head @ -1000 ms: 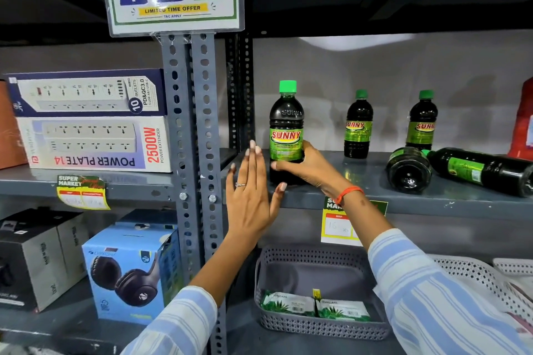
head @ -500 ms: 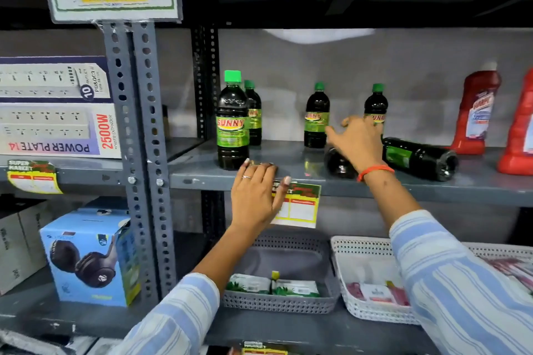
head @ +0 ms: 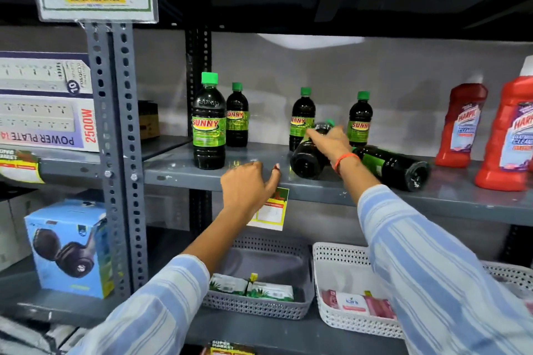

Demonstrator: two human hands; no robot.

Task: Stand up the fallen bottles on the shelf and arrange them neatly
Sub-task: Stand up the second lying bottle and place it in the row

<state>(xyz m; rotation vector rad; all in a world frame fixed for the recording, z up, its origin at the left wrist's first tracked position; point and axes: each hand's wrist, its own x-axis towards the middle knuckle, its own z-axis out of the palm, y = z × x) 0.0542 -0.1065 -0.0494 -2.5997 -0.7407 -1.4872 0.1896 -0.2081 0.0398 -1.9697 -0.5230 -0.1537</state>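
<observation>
Since half a second ago, one fallen bottle (head: 310, 153) is tipped up off the shelf (head: 178, 174), its base facing the camera, gripped near the neck by the right hand (head: 331, 140). The left hand (head: 248, 184) is loosely curled, holding nothing, resting at the shelf's front edge. A second bottle (head: 395, 166) is seen lying flat just right of the lifted one. An upright bottle (head: 209, 124) is noted at front left; three more are standing farther back.
</observation>
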